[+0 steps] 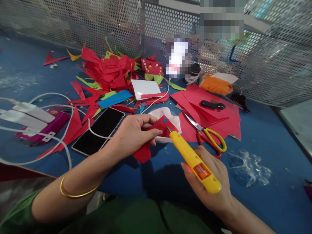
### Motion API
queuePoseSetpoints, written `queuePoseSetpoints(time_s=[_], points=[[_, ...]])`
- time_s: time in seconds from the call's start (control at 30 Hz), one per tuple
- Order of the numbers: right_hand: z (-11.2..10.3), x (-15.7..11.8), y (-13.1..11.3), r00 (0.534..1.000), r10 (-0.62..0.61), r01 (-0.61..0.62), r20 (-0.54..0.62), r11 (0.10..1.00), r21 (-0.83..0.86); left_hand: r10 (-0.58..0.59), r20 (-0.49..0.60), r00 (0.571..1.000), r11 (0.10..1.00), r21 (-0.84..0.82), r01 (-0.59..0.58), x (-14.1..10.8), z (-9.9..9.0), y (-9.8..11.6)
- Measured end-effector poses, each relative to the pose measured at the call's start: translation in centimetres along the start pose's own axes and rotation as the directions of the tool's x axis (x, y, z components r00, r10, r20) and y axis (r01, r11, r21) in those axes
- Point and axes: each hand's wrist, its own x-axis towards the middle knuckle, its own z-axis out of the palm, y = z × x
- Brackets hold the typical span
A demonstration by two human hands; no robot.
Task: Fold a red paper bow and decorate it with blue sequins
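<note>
My left hand (136, 133) pinches a red piece of felt or stiff paper (143, 153), folded or layered, with a small blue square (165, 120) on it. In my right hand (214, 175) is a yellow pen-shaped tool (186, 151) with an orange window in its handle. Its thin metal tip points at the red piece, close to the left fingertips; whether it touches, I cannot tell. Below the red piece sits a white dish-like thing (163, 139), partly hidden. Scissors (203, 128) with yellow and red handles lie open beyond my right hand.
Red scraps (107, 70) are heaped at the back, near a white card (146, 88) and blue strip (115, 99). A dark phone (98, 131) and white cables lie left. Red sheets (214, 113) and crumpled clear plastic (250, 167) lie right. A perforated metal panel (117, 24) borders the table.
</note>
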Motion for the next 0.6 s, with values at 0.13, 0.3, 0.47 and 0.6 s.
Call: queuePoseSetpoints(time_s=[0.13,0.3,0.47,0.6], points=[[-0.1,0.0,0.0,1.0,0.005,-0.005,0.0,1.0,0.006,-0.005,0.0,1.0,1.0,0.002,0.005,0.0,0.0,0.1],[-0.1,0.2,-0.1,1.0,0.002,-0.002,0.017,0.999,0.035,-0.007,-0.008,1.0,1.0,-0.007,0.007,0.0,0.1,0.3],[-0.3,-0.7,0.2,0.996,0.069,-0.081,0.048,0.936,0.344,-0.008,-0.003,1.0,1.0,-0.03,0.008,0.0,0.1,0.1],[-0.1,-1.5,0.4,0.945,0.308,-0.189,-0.106,0.784,0.592,-0.025,-0.034,0.999,0.999,-0.044,0.023,0.0,0.0,-0.2]])
